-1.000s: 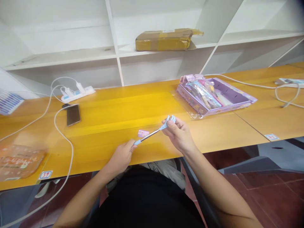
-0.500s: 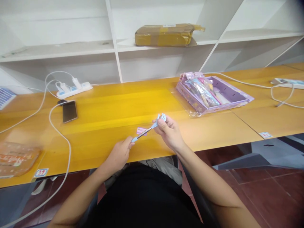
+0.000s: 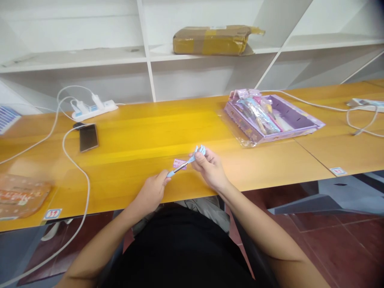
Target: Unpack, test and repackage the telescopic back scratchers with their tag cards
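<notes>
A light-blue back scratcher with a metal rod and a small hand-shaped head is held aslant above the yellow table. My left hand is closed around its handle, at the lower left end. My right hand pinches the hand-shaped head between thumb and fingers, at the upper right end. Behind the rod lies a small pink-purple card on the table, partly covered by the rod.
A purple box with plastic-wrapped items stands at the right. At left are a phone, a power strip with white cables and an orange-brown packet. A taped carton sits on the shelf behind.
My right hand has moved slightly left towards my left hand, and the metal rod between them shows shorter. The view has shifted a little.
</notes>
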`<state>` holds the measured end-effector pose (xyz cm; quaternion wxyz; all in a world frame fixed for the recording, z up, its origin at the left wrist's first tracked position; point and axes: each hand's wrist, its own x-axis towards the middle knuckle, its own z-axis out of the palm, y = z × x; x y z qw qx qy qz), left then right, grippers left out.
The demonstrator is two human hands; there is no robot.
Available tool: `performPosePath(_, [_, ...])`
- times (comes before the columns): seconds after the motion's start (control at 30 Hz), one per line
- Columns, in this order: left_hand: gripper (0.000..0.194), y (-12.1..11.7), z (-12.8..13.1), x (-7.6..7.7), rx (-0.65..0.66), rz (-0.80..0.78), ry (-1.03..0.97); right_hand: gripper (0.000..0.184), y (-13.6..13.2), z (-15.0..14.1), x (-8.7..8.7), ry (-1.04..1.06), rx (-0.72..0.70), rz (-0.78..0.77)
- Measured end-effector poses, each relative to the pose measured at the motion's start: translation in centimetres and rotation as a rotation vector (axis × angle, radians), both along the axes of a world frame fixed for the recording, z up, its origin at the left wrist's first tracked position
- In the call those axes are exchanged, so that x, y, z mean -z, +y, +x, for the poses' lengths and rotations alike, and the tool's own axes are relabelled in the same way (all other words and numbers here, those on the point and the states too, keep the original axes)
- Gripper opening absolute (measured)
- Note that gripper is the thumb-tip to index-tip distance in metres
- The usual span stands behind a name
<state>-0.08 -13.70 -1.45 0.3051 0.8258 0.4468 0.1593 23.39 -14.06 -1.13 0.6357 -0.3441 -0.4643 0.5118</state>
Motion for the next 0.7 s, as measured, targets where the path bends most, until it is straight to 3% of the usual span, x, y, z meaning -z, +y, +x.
performPosePath(0.27, [0.024, 0.0, 0.0, -0.1, -0.008, 0.003, 0.007, 0.043, 0.5, -0.8, 0.8, -0.016, -0.001, -0.010])
performPosePath(0.37, [0.026, 0.0, 0.0, -0.4, -0.011, -0.002, 0.017, 0.043, 0.7, -0.4, 0.2, -0.162, 0.036, -0.024])
performPosePath(0.43, [0.029, 0.0, 0.1, -0.7, -0.013, 0.004, 0.030, 0.042, 0.6, 0.5, -0.6, -0.392, 0.132, 0.048])
performPosePath(0.53, [0.032, 0.2, -0.1, -1.6, -0.008, 0.012, 0.055, 0.052, 0.0, 2.0, -1.8, -0.947, 0.291, 0.329])
performPosePath(0.63, [0.029, 0.3, -0.7, -2.3, -0.004, 0.036, 0.142, 0.037, -0.9, 2.5, -2.5, -1.484, 0.249, 0.638])
performPosePath(0.7, [0.024, 0.4, -1.2, -2.6, -0.013, 0.081, 0.270, 0.028, -1.5, 2.2, -2.5, -1.671, 0.191, 0.751])
